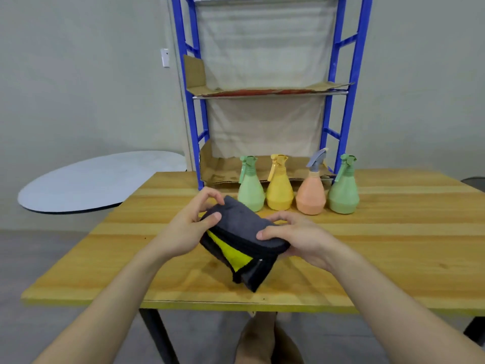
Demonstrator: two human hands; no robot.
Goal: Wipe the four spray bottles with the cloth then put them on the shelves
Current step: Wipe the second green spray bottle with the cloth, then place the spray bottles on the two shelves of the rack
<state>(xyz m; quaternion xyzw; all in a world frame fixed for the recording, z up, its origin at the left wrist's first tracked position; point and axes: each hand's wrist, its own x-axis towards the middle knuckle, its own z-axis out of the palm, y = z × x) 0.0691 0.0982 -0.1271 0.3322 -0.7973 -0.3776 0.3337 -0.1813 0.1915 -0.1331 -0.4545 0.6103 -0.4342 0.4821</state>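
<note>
A folded grey cloth with a yellow inner side is held just above the wooden table. My left hand grips its left end, thumb on top. My right hand grips its right end. Behind the cloth several spray bottles stand upright in a row: a green bottle, a yellow bottle, an orange bottle with a grey trigger, and another green bottle. The blue shelf rack rises behind them, its shelves lined with cardboard.
A round grey tabletop sits to the left of the wooden table. The lower cardboard shelf lies just behind the bottles. A grey wall is at the back.
</note>
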